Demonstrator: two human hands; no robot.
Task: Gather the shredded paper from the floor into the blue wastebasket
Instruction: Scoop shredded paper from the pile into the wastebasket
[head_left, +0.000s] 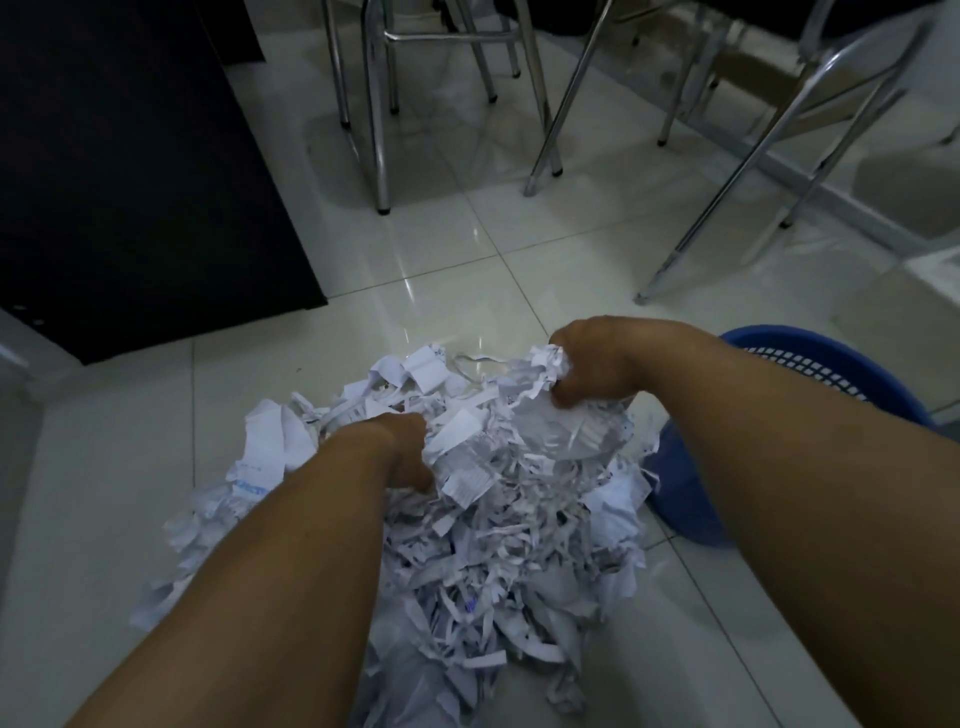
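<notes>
A big heap of white shredded paper (498, 530) lies on the tiled floor in front of me. My left hand (402, 449) is dug into the heap's middle, fingers buried and closed on strips. My right hand (592, 369) grips a bunch of paper at the heap's far right top. The blue wastebasket (691, 499) with a mesh wall stands just right of the heap, partly hidden behind my right forearm.
Chrome chair and stool legs (379, 130) stand on the floor beyond the heap, with more chair legs (727, 208) to the right. A dark cabinet (130, 171) fills the far left. Bare glossy tiles (441, 280) lie between the heap and the chairs.
</notes>
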